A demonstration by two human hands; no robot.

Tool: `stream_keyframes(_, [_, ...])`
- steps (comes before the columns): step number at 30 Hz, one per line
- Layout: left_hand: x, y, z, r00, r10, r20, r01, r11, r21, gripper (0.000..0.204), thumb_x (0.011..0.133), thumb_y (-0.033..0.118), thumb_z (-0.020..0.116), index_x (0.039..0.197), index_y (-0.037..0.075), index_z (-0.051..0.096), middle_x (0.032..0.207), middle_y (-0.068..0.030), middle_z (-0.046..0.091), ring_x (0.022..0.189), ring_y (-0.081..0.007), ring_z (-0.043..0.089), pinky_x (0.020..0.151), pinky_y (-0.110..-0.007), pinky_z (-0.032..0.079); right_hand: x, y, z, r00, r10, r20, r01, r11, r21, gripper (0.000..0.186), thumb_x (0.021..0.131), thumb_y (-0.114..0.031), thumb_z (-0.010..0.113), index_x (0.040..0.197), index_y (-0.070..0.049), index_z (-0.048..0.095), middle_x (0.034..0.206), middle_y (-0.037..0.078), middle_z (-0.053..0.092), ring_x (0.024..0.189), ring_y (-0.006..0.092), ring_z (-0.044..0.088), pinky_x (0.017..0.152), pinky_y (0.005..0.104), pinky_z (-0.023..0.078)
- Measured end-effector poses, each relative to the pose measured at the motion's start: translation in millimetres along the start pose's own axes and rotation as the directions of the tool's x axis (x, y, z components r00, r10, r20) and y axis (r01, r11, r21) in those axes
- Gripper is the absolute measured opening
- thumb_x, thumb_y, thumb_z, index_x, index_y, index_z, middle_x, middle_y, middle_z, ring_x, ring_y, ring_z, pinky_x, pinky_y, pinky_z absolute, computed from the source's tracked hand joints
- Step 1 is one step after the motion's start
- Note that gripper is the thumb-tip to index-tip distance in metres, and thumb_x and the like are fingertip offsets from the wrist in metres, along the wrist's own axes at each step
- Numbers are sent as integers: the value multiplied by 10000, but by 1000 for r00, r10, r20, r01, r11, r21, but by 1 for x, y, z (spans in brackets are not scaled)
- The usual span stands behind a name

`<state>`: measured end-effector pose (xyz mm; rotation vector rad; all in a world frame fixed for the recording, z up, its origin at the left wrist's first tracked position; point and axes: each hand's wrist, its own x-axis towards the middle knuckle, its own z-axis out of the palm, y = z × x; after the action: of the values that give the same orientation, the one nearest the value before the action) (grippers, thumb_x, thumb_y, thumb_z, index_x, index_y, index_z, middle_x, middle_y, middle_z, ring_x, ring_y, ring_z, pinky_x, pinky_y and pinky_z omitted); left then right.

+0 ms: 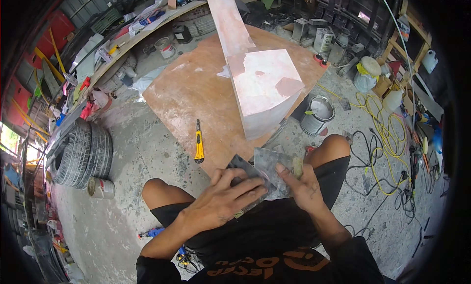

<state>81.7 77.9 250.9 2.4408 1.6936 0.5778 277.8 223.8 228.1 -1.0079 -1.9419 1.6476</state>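
Above my lap, my left hand (226,196) is closed on a dark flat putty spreader (239,163). My right hand (305,187) grips a grey metal putty spreader (266,160), with the thumb pressed on its face and a yellowish strip along one edge. The two blades meet or overlap between my hands; smears of putty show on them. Past them, a yellow utility knife (199,145) lies on a brown wooden board (171,107). Also on the board is a white box-shaped piece (265,70) with pinkish filler patches and a long arm reaching away.
An open paint can (318,118) stands right of the board. Yellow and black cables (382,151) tangle on the right floor. Tyres (83,154) and a small tin (101,188) are at left. A cluttered bench (142,31) runs along the far left, a lidded bucket (367,73) far right.
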Motion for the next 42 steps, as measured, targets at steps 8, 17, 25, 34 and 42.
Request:
stream_keyframes(8, [-32,-19,22,998,-24,-57,4,942,-335,535,766,103,719,1296,112,647,1354,-30,595,1151,-278,519,958,-422,401,-3,2,-24,973,47,-225,111,759,642,239,958,-76,645,1168,38,642,1071,119,687,938,189,679,826,325,544])
stream_keyframes(17, [-19,-30,60,908,60,-416,-151,970,-191,645,697,93,786,1313,219,645,1403,-25,543,1208,-312,482,999,-438,421,-3,10,17,994,40,-98,52,624,780,203,959,-91,660,1122,27,637,1049,102,691,886,157,678,788,290,537])
stream_keyframes(25, [-36,-49,37,933,-165,-321,56,945,-323,667,624,-49,739,1267,101,648,1388,-70,562,1178,-327,507,986,-424,396,-2,15,14,988,128,-90,-17,662,749,242,965,-101,654,1146,53,612,1054,110,688,922,163,679,807,303,545])
stream_keyframes(34, [-32,-54,0,959,-165,-230,93,951,-294,660,588,-46,710,1236,70,665,1330,-50,617,1144,-308,535,978,-412,404,12,35,26,973,224,-56,-144,778,611,360,931,-211,730,1115,74,607,960,79,664,870,134,646,787,260,519])
stream_keyframes(42, [-16,-53,-24,960,-150,-236,121,984,-134,449,649,35,727,1096,72,721,1195,-50,690,1070,-297,586,940,-387,443,20,9,35,937,282,-209,-107,797,595,386,936,-231,716,1125,84,594,1003,120,678,893,163,674,731,293,558])
